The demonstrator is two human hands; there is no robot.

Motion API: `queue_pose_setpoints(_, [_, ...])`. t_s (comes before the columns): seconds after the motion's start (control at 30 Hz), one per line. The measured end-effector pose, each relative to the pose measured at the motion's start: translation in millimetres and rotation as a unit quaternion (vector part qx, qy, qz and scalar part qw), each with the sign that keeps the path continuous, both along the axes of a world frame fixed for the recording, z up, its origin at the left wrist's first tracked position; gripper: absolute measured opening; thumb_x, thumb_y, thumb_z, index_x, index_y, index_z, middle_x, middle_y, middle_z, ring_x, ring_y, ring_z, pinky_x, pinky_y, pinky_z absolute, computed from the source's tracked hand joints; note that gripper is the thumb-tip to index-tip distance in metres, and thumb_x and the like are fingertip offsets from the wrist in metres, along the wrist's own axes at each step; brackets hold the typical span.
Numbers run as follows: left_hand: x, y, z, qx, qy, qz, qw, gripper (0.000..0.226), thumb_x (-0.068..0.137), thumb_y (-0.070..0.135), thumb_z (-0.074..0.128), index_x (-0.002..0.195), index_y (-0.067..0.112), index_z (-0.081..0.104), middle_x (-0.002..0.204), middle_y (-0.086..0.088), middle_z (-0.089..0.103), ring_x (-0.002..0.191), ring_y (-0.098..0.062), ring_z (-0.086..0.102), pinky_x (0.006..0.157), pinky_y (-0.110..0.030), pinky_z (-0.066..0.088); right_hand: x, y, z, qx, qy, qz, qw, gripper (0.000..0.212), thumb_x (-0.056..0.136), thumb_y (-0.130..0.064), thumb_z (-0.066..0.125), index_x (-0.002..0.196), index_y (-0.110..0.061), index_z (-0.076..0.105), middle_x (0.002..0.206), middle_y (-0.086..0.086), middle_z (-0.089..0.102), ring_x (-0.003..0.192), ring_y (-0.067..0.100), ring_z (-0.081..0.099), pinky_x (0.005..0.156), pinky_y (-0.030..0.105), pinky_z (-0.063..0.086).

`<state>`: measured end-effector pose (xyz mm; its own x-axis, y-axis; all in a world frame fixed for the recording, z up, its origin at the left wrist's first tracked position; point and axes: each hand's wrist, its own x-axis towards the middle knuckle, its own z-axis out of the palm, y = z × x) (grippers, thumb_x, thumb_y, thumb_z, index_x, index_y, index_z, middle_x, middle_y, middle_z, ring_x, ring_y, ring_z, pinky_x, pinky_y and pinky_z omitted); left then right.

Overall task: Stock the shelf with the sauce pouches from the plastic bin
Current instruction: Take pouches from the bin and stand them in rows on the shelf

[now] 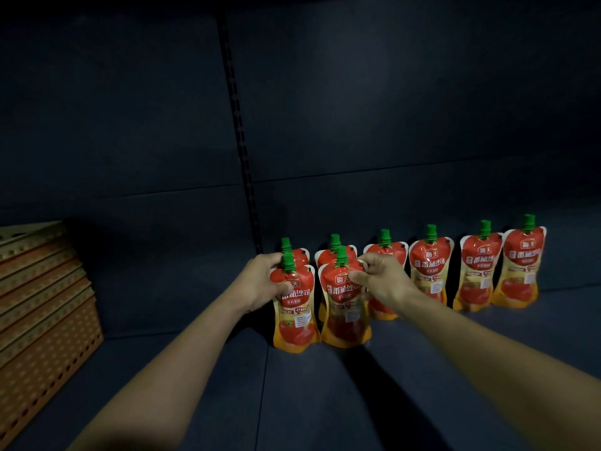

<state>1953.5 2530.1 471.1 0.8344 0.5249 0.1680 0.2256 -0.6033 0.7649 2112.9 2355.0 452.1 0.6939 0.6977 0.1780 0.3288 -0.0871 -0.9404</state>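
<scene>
Gripping two front pouches (294, 307), left hand (263, 281), right hand (379, 276)

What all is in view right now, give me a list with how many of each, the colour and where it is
Sauce pouches: eight, red and orange with green caps; six stand in a back row across the right shelf section, two stand in front at the row's left end.
Front pouches: the left one and the right one, each held near its top by a hand.
Cardboard boxes: a stack, brown with a red pattern, at the left edge; count unclear.
Shelf: one, dark blue, with a slotted upright on the back panel.
Left hand: one, gripping the left front pouch.
Right hand: one, pinching the right front pouch.
</scene>
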Motion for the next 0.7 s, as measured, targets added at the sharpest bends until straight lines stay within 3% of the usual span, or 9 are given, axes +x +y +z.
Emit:
queue_pose_setpoints(0.07, [-0.9,-2.5,1.3,0.023,0.005,0.01,1.0,0.048,0.081,0.005,0.075,0.125,0.016,0.059,0.114,0.0,0.068,0.105,-0.014,0.066,0.091,-0.036,0.056,-2.4,-0.3,-1.1,-0.015,-0.008,-0.003,1.0,0.011,0.091,-0.009,0.061,0.101,-0.013,0.059,0.088,-0.003,0.066,0.077,0.006,0.062,0.059,0.018,0.05])
queue_pose_setpoints(0.17, [-3.8,-6.1,0.7,0.093,0.019,0.032,0.995,0.055,0.082,0.013,0.076,0.13,0.021,0.051,0.12,0.0,0.063,0.107,-0.015,0.063,0.09,-0.038,0.056,-6.4,-0.7,-3.8,-0.056,-0.047,-0.026,0.997,0.036,0.089,-0.018,0.065,0.123,-0.013,0.054,0.113,0.003,0.066,0.105,0.019,0.063,0.089,0.037,0.055])
queue_pose_setpoints(0.23, [-8.1,-10.6,-1.2,0.16,0.02,0.063,0.985,0.059,0.083,0.021,0.075,0.133,0.026,0.046,0.127,0.003,0.058,0.113,-0.014,0.058,0.093,-0.041,0.053,-10.8,-4.2,-5.3,-0.089,-0.069,-0.05,0.992,0.054,0.088,-0.026,0.066,0.137,-0.018,0.043,0.128,0.004,0.059,0.119,0.025,0.057,0.098,0.045,0.05])
queue_pose_setpoints(0.33, [-20.0,-23.5,-7.0,0.235,-0.028,0.147,0.96,0.06,0.086,0.032,0.071,0.139,0.027,0.042,0.137,0.004,0.05,0.127,-0.016,0.045,0.103,-0.045,0.044,-23.7,-14.6,-8.6,-0.094,-0.083,-0.071,0.989,0.065,0.089,-0.027,0.065,0.144,-0.022,0.031,0.138,0.004,0.051,0.128,0.027,0.05,0.103,0.046,0.046])
queue_pose_setpoints(0.43, [-36.2,-48.9,-20.0,0.23,-0.102,0.187,0.95,0.063,0.089,0.038,0.066,0.144,0.026,0.038,0.145,0.004,0.043,0.135,-0.015,0.036,0.11,-0.044,0.036,-40.1,-31.3,-21.1,-0.101,-0.118,-0.087,0.984,0.069,0.088,-0.029,0.066,0.146,-0.024,0.029,0.144,0.001,0.043,0.134,0.024,0.042,0.108,0.046,0.041])
queue_pose_setpoints(0.57, [-54.8,-96.0,-50.8,0.222,-0.124,0.146,0.956,0.067,0.09,0.044,0.061,0.149,0.028,0.031,0.152,0.008,0.035,0.141,-0.011,0.029,0.117,-0.04,0.026,-68.2,-67.4,-41.8,-0.078,-0.174,-0.122,0.974,0.073,0.088,-0.03,0.064,0.147,-0.031,0.022,0.151,-0.002,0.031,0.14,0.022,0.029,0.111,0.052,0.033])
queue_pose_setpoints(0.7, [-64.1,-148.9,-85.8,0.19,-0.088,0.072,0.975,0.067,0.092,0.053,0.051,0.151,0.033,0.025,0.155,0.014,0.028,0.143,-0.007,0.023,0.119,-0.036,0.022,-95.9,-115.4,-67.2,-0.095,-0.24,-0.15,0.954,0.063,0.092,-0.032,0.058,0.146,-0.029,0.026,0.151,-0.006,0.03,0.139,0.019,0.028,0.11,0.042,0.034])
